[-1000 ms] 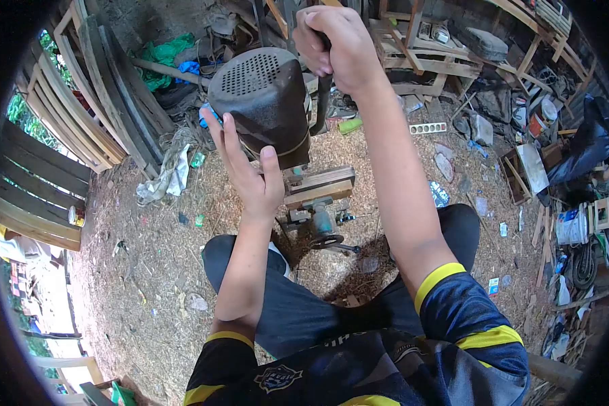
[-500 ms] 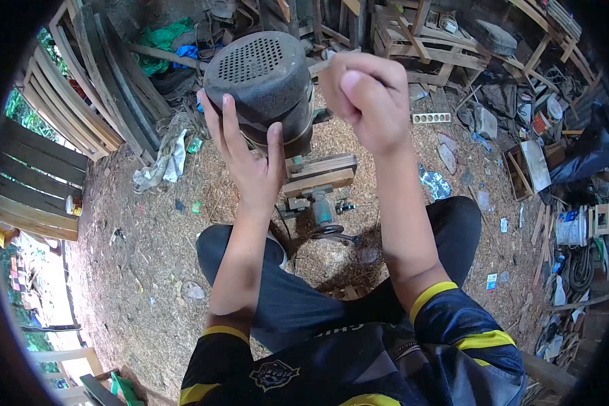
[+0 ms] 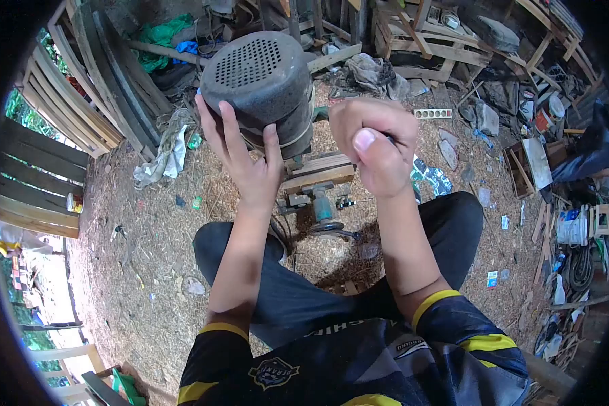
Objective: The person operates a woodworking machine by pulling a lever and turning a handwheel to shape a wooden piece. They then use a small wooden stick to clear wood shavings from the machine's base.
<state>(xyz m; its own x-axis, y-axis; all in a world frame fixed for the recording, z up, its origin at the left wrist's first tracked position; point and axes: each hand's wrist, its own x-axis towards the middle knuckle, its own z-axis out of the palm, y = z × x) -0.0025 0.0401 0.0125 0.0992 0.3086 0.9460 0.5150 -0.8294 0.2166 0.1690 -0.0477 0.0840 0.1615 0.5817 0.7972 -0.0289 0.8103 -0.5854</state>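
Note:
My left hand (image 3: 250, 162) is against the near side of a dark cylindrical housing (image 3: 260, 84) with a perforated round top, its fingers spread along the lower wall. To the right of the housing, my right hand (image 3: 379, 145) is raised in a closed fist, thumb over the curled fingers. A small dark bit shows by the fingers, too small to name. Below the housing, between my knees, a green metal vise (image 3: 323, 206) with a dark handwheel stands near stacked wooden pieces (image 3: 318, 177).
A power strip (image 3: 432, 114) lies on the ground beyond my right hand. Curved wooden pieces (image 3: 68, 101) lean at the left. A wooden box (image 3: 521, 169) sits at the right. At the right edge, part of a person (image 3: 589, 152) in dark clothing shows.
My right fist has moved down, toward me. My left hand stays on the housing. At the right edge, the person's dark clothing has shifted and some skin now shows.

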